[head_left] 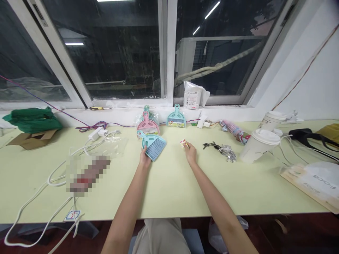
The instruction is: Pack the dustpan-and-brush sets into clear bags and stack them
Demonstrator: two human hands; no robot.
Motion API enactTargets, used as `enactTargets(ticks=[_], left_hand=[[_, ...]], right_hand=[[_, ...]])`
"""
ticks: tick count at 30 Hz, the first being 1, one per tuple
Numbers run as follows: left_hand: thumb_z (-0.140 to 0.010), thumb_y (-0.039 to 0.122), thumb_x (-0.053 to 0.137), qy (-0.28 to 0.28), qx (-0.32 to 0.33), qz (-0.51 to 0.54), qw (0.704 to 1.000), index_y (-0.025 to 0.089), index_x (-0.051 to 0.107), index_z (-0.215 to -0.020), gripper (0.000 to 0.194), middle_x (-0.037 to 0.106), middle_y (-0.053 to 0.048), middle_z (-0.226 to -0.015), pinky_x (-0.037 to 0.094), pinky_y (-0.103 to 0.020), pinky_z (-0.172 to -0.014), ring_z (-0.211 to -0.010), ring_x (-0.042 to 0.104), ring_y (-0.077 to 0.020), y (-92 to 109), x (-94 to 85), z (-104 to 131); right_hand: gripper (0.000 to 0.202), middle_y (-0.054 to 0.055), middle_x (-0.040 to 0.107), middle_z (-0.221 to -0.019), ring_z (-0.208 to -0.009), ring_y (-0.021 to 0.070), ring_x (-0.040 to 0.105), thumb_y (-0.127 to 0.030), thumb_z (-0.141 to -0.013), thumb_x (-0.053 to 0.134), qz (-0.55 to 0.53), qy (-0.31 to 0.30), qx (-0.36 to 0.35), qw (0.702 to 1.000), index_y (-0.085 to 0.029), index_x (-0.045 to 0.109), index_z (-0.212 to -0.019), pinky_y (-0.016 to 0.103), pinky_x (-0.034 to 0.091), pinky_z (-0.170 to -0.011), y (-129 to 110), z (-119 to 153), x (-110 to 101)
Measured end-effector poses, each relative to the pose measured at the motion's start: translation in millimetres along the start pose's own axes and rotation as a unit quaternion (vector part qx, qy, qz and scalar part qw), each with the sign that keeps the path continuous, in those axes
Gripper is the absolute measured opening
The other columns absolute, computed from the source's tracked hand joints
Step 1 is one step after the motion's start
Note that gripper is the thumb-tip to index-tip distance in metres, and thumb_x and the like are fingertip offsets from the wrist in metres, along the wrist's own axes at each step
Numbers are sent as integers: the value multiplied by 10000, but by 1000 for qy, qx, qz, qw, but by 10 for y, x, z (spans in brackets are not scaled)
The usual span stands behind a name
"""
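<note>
My left hand (144, 159) is closed on the edge of a mint-green mini dustpan (143, 139), tilted over the table. A small brush with blue-grey bristles (157, 148) is nested in it. To the right, my right hand (191, 153) pinches a small yellow, white and red patterned piece (183, 143), whose kind I cannot make out. Just behind the held dustpan stands a row of wrapped dustpan sets, with a pink one (147, 124) in front. Another mint-green wrapped dustpan set (176, 116) leans against the wall under the window.
Keys (227, 152) lie right of my right hand, near white lidded paper cups (259, 146). White cables (50, 183) spread over the left side, with a cardboard box (34, 139) and green cloth bag (31, 119) behind. A white packet (194, 96) sits on the windowsill.
</note>
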State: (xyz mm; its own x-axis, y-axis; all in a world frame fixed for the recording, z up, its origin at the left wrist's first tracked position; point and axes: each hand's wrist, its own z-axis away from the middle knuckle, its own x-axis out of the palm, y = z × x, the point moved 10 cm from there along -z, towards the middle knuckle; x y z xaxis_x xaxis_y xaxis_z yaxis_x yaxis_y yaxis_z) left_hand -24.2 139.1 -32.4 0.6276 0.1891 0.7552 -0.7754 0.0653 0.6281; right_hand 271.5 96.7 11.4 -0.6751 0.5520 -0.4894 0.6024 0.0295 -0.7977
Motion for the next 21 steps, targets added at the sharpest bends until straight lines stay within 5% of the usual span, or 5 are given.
enactTargets(ticks=[3,7,10,17,21], left_hand=[[-832,331,639,-43,-31,-16,998,222,576,-1210,398,669,-79,-1175,434,-407,-1043,-1208,559,-240,-183,151,81],[-794,365,681,-136,-69,-44,987,191,598,-1172,424,663,-107,-1185,430,-404,-1040,-1200,564,-259,-436,430,271],[-712,213,744,-145,-43,-74,986,204,589,-1160,474,680,-88,-1142,437,-391,-1021,-1138,605,-243,-450,461,326],[-629,59,684,-112,-34,-71,991,174,607,-1054,447,701,-68,-1023,475,-361,-955,-1026,646,-229,-393,346,250],[-561,-9,613,-116,-30,-69,990,182,592,-1084,557,692,-69,-1063,462,-419,-982,-1070,624,-268,-382,373,271]], right_hand=[[503,95,605,-1309,-1191,228,563,-449,-949,330,-82,53,-44,994,-210,513,-1352,468,253,-1126,-308,122,9],[508,85,389,-1498,-1415,258,303,-451,-955,357,-32,-112,-148,982,-243,434,-1412,597,19,-1149,-852,545,640],[520,73,259,-1555,-1460,270,168,-440,-962,355,12,-179,-172,968,-259,371,-1450,633,-67,-1124,-960,771,890],[512,22,353,-1520,-1464,220,153,-239,-963,259,-54,-259,-231,936,-294,326,-1467,617,-146,-1111,-1037,838,866],[565,30,404,-1495,-1451,178,211,-166,-915,257,-95,-232,-220,943,-263,323,-1467,557,-104,-1153,-972,733,805]])
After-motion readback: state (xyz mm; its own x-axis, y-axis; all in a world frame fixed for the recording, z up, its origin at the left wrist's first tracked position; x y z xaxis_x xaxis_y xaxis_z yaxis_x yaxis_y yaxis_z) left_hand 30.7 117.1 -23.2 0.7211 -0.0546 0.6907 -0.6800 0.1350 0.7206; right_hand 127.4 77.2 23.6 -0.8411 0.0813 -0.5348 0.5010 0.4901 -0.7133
